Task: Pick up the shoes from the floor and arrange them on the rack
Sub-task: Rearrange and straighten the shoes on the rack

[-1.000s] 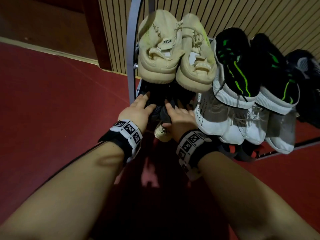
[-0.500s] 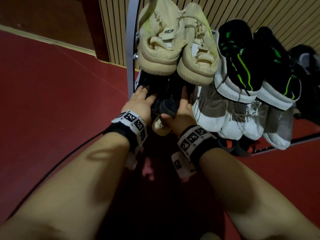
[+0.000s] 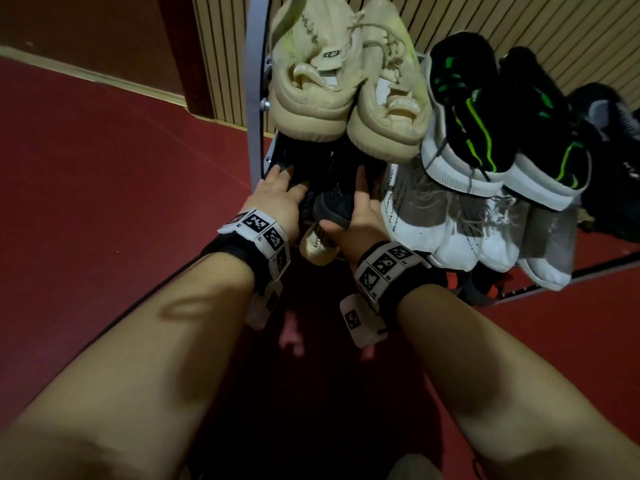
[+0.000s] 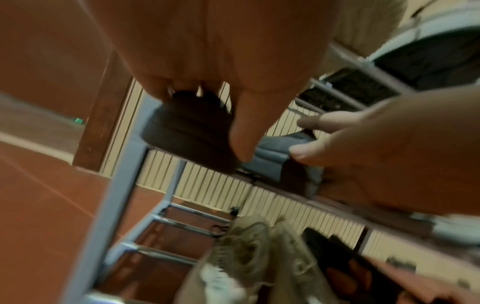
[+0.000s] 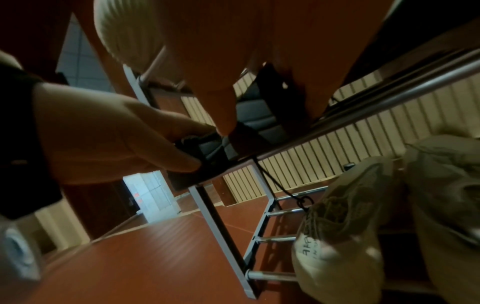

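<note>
Nearest the camera, two bare forearms reach toward 12 o'clock over the red floor (image 3: 104,188), each wrist wrapped in a band printed with black-and-white squares. On the middle shelf of the grey metal rack (image 3: 255,84), under the top row, sits a pair of dark shoes. The left hand (image 3: 277,199) rests on the left dark shoe (image 4: 187,131), fingers stretched forward over its top and thumb down its inner side, touching rather than clasping. The right hand (image 3: 360,216) holds the right dark shoe (image 3: 334,206) at the heel, thumb hooked under the back edge and fingers running along its right side. Both shoes seem to lie heel toward the person, long axis pointing to 12 o'clock, though the shelf is too dim to be sure of the toes. Just below, at 6 o'clock from the hands, the heel of a tan shoe (image 3: 317,245) pokes out from the bottom shelf. At 3 o'clock stand white shoes (image 3: 415,216) on the same middle level. Farther up, the top shelf carries a beige pair (image 3: 346,81), heels outward, then a black pair with green stripes (image 3: 485,109) at 2 o'clock, before a ribbed wall panel (image 3: 554,29).
</note>
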A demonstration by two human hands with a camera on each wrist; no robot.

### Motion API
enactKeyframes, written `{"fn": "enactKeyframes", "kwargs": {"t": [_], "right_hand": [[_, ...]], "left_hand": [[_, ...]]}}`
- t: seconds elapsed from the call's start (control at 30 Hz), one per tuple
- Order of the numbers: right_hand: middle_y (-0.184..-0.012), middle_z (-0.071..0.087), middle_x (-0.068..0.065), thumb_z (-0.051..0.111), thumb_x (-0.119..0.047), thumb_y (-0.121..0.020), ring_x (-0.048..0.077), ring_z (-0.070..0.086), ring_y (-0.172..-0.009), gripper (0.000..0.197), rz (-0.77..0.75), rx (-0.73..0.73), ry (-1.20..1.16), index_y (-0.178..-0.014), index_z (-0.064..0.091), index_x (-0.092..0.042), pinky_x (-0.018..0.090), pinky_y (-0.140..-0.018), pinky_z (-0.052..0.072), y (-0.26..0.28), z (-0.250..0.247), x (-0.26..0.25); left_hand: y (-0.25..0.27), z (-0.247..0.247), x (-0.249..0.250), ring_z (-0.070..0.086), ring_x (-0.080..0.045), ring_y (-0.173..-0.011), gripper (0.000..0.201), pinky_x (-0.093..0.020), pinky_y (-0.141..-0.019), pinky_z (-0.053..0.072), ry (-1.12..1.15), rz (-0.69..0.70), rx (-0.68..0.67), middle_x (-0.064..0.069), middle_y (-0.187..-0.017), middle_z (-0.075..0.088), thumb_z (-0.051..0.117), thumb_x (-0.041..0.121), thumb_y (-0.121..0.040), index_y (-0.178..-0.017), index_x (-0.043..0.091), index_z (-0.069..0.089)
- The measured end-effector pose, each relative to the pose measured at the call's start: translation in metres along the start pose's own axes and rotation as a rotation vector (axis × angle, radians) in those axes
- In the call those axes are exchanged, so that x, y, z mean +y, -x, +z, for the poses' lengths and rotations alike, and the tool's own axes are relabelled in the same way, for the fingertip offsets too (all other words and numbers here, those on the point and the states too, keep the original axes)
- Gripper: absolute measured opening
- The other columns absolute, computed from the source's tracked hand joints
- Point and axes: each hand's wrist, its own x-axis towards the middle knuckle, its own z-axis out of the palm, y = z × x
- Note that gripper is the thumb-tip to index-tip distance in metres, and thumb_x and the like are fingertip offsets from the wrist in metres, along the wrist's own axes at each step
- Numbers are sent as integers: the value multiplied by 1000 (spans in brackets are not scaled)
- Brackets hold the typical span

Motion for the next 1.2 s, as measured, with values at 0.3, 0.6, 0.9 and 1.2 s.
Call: {"fn": "enactKeyframes", "kwargs": {"t": [0.3,0.6,0.9,1.2], "right_hand": [[-113,55,-6,57,-4,-91,0,54,-102,49,-1,-149,-119,-136,39,-8,-5,-79,33,65,-47,29],[-105,62,5,56,-30,-93,25,63,-99,37,489,181,-247,-124,53,-11,38,-89,48,117,-106,119],[-108,60,10,52,-37,-94,19,64,-74,45,600,166,-790,-130,45,-11,27,-54,51,63,-87,105],[-134,54,8,43,-22,-99,26,60,-114,39,638,71,-957,-136,38,-12,25,-69,52,44,-100,109]], "left_hand": [[10,3,61,-12,-37,-143,71,-50,-115,-11,-3,-46,128,-16,-156,2,54,35,-88,-148,21,18],[10,36,124,36,-41,-126,56,-48,-103,31,155,257,192,-22,-143,35,72,26,-72,-122,5,55],[11,33,114,21,-30,-137,55,-41,-106,25,128,235,188,-11,-147,27,64,29,-82,-133,18,48],[22,38,120,16,-25,-139,54,-38,-111,22,57,203,114,-7,-146,24,63,34,-83,-134,25,46]]}}
